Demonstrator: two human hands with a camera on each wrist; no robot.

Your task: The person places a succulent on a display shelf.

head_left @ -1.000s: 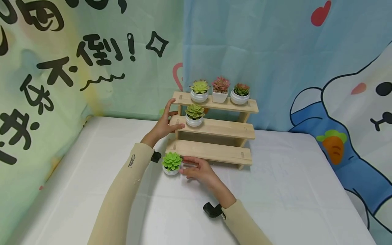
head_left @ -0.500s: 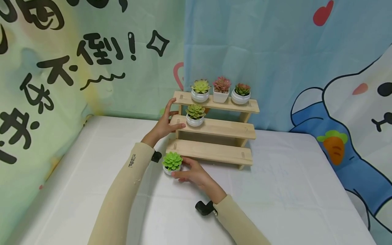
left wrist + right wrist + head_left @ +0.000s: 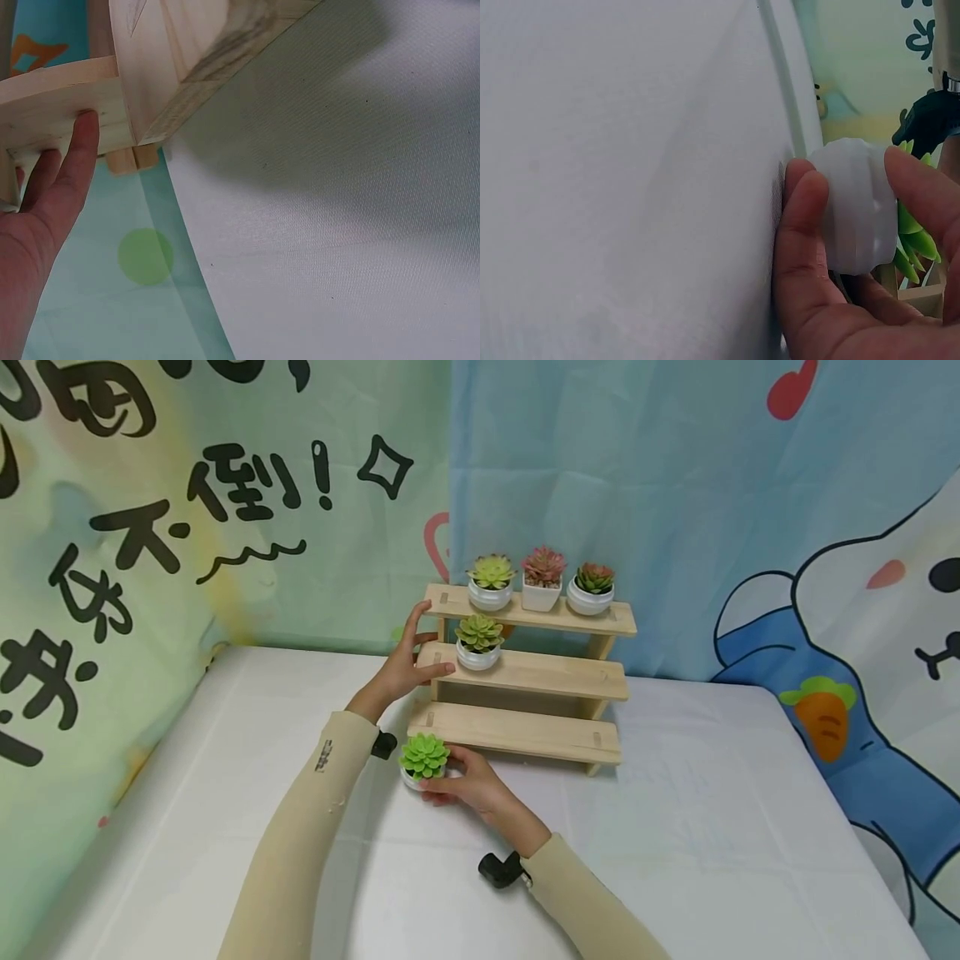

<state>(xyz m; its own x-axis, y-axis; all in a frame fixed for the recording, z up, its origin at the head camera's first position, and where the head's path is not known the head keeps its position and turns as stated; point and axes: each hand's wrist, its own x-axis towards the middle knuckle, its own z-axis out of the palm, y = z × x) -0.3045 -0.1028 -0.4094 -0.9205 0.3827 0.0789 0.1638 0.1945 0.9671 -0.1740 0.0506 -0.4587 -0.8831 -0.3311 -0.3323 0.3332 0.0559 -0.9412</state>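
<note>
Head view: three-step pale wooden plant stand (image 3: pixel 525 672) sits on the white cloth-covered table (image 3: pixel 675 843); everything below is placed relative to that stand
Pot in hand: small white ribbed round pot with a bright green fake succulent (image 3: pixel 422 760); on the table just off the stand's front-left corner, touching or nearly touching the bottom step, can't tell which
Right hand: right hand (image 3: pixel 468 785) comes in from the stand's front; thumb and fingers curled round the pot's white body, so it's gripping it; right wrist view shows fingers (image 3: pixel 799 225) wrapped on the ribbed wall, pot base at the cloth
Left hand: left hand (image 3: pixel 401 664) on the stand's left end; straight fingers pressed against the top and middle step ends, nothing clasped; left wrist view shows a fingertip (image 3: pixel 84 127) on the wood edge
Handling guess: looks light and rigid; glossy wall probably a bit slick, ribs should help; I'd hold the pot body, not the soft leaves
Other pots: one green succulent pot (image 3: pixel 477 643) on the middle step's left; three more pots (image 3: pixel 542 581) along the top step
</note>
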